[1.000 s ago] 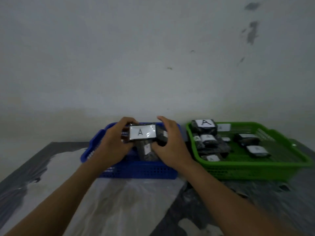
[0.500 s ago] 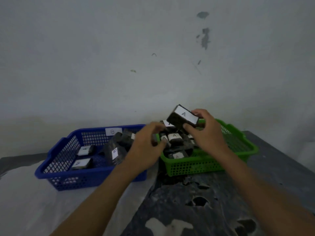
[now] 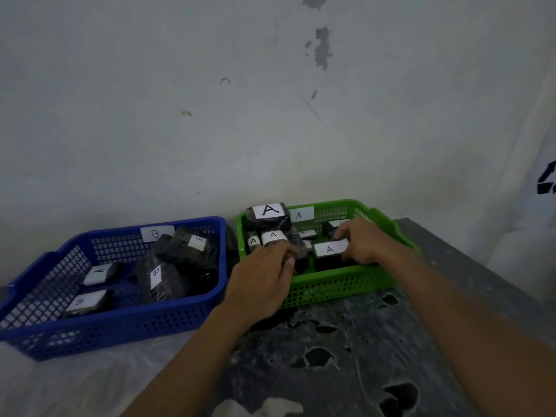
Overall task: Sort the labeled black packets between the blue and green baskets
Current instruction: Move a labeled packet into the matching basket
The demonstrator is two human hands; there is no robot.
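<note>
A black packet labelled A [image 3: 329,251] lies low inside the green basket [image 3: 337,284], and my right hand [image 3: 361,242] is closed on its right end. My left hand [image 3: 264,278] hovers over the green basket's front left corner, fingers loosely curled, holding nothing. Several other A packets, one with a large label [image 3: 267,213], are stacked at the green basket's back left. The blue basket [image 3: 120,323], tagged B, holds several black packets, among them one labelled A [image 3: 99,273] and two labelled B [image 3: 156,276].
Both baskets stand side by side against a stained white wall on a dark, patchy table [image 3: 346,356]. A pale plastic sheet [image 3: 60,386] covers the table's left part. White cloth hangs at the far right [image 3: 535,176].
My right hand carried the A packet from above the blue basket over to the green basket and lowered it inside. My left hand let go of it and followed to the green basket's front.
</note>
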